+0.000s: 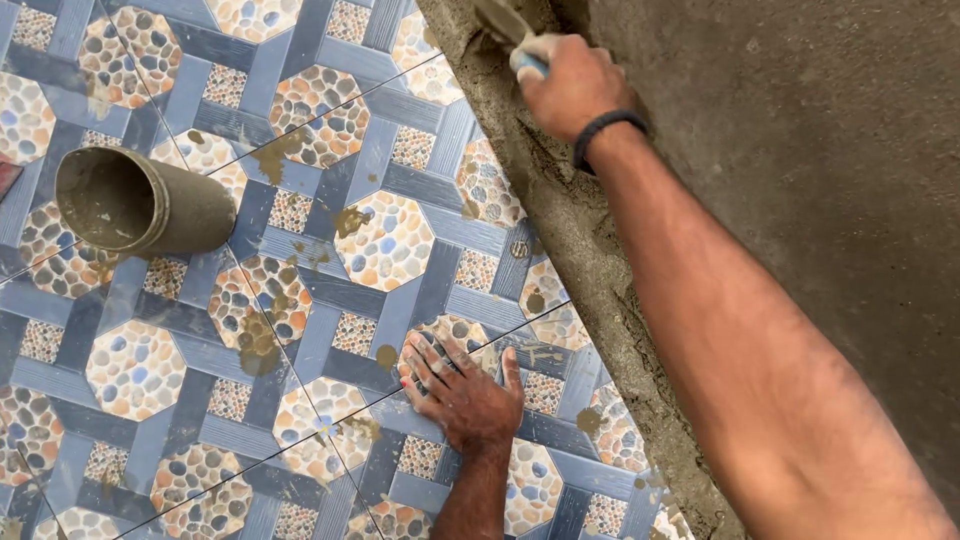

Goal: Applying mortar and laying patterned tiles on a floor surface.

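My right hand [572,85] grips the blue handle of a trowel [505,25] at the top of the view, its blade pressed into the wet grey mortar [560,220] along the edge of the tiles. A dark band circles that wrist. My left hand [462,385] lies flat, fingers spread, on the patterned floor tiles [300,320] lower down, close to the mortar edge. It holds nothing.
A mortar-smeared bucket [140,200] stands on the tiles at the left. Brown mortar splashes dot the blue and pebble-patterned tiles. A smooth grey cement surface [800,150] fills the right side. A red corner shows at the far left edge.
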